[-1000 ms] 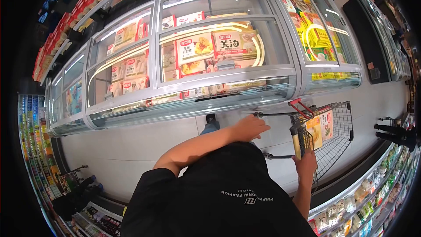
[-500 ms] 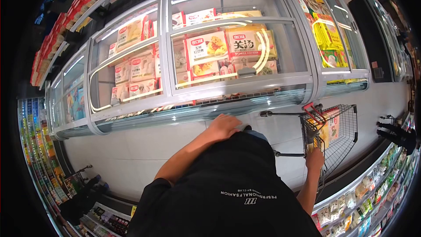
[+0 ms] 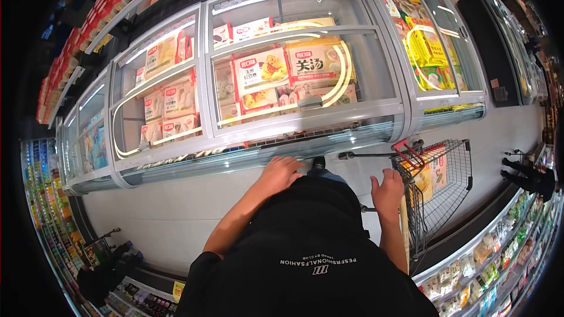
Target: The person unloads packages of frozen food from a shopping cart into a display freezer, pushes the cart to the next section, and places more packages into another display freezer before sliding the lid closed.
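Observation:
My left hand (image 3: 281,174) hangs in front of my body, just below the front edge of the glass-topped freezer (image 3: 264,161), holding nothing, its fingers a little apart. To the right, my right hand (image 3: 388,192) is raised with thumb and fingers apart, beside the shopping cart (image 3: 437,199) and off its handle. Orange and white packages (image 3: 436,173) lie in the cart. Under the closed glass lids are a red and white bag (image 3: 261,70) and a yellow-topped box (image 3: 317,61), among other frozen packs.
Yellow bags (image 3: 426,47) fill the freezer section at the right. Refrigerated shelves (image 3: 470,270) run along the lower right. A person (image 3: 529,179) stands at the far right, and another person (image 3: 106,270) is at the lower left near a cart.
My right hand has let go of the cart handle and moved left, its fingers opening. My left hand has moved left and nearer the freezer's front compared with a second ago.

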The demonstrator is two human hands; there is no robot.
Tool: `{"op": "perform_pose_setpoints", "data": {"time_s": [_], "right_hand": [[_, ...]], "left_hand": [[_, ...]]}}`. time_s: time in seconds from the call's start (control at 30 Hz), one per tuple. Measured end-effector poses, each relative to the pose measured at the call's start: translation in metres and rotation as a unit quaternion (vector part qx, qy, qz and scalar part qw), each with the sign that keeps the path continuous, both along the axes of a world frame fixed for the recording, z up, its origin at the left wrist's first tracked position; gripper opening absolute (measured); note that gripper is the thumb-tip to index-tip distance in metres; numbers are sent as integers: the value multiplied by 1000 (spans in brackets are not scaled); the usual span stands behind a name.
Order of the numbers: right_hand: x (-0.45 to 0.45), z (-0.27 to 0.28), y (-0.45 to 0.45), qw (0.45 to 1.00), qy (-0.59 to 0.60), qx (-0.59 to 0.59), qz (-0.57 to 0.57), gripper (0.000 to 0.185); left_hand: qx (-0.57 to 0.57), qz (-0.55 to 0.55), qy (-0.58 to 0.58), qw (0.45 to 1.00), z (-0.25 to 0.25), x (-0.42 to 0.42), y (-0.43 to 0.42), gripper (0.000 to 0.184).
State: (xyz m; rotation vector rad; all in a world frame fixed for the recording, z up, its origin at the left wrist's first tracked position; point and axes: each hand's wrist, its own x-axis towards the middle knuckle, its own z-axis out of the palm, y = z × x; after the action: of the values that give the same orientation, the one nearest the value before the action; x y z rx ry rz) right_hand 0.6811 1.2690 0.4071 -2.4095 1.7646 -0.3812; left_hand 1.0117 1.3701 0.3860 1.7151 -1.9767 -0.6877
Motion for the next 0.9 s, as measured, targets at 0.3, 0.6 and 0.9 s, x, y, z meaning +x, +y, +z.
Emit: {"op": "perform_pose_setpoints", "data": {"time_s": [0.3, 0.6, 0.9], "right_hand": [[47, -14, -70, 968, -139, 42, 205, 32], [152, -22, -127, 921, -170, 11, 351, 42], [229, -44, -148, 917, -152, -37, 368, 41]], "left_hand": [[7, 129, -16, 992, 7, -22, -10, 32], [-102, 224, -53, 968, 11, -8, -76, 68], [-125, 190, -113, 967, -24, 18, -145, 60]]}}
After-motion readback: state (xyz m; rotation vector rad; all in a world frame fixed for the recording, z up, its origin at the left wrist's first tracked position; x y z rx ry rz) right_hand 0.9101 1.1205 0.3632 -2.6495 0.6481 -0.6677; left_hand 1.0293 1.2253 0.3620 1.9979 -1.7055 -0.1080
